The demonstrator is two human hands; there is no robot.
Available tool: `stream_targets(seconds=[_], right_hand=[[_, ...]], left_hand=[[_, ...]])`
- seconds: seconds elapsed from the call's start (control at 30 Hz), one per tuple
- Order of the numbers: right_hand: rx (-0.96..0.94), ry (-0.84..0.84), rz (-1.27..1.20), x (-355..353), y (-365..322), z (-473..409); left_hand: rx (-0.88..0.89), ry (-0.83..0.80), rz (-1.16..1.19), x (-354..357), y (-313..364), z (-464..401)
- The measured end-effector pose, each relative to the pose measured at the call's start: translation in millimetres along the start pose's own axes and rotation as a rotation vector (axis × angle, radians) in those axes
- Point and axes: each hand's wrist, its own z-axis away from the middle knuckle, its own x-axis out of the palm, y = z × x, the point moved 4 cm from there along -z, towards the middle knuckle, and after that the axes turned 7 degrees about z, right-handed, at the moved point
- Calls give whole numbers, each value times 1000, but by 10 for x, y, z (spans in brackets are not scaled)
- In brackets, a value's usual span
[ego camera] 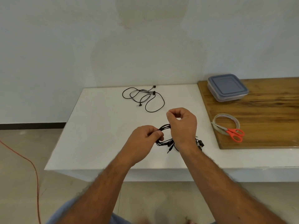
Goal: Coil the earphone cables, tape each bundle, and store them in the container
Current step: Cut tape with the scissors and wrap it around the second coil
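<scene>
Coiling step: earphone cable (pixel 163 127) held above the white table (pixel 100 126), pinched by left hand (pixel 143 137); right hand (pixel 182 125) curled round its loops. Taping is judged next, the tape roll (pixel 226 122) being reached

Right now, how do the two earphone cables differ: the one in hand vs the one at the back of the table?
The near earphone cable is gathered into tight loops; the far earphone cable sprawls in loose, open loops.
The near one is pinched by the left hand, with the right hand over it; the far one lies untouched on the white table.
The near one sits at the front, the far one by the wall.
Both are thin and black.
</scene>
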Motion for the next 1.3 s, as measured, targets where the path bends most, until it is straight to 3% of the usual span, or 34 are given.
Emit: stream_targets(seconds=[0.33, 0.53, 0.83, 1.03, 1.3], right_hand=[[135, -253, -143, 29, -13, 36], [-124, -260, 150, -145, -121, -134], [-489, -640, 624, -226, -322, 53], [-646, -634, 875, -128, -320, 134], [-770, -507, 866, -46, -365, 182]], left_hand=[[24, 21, -31, -23, 110, 6], [-17, 29, -38, -94, 92, 5], [-54, 89, -128, -164, 50, -54], [-72, 83, -144, -138, 50, -53], [-55, 47, -154, -105, 104, -31]])
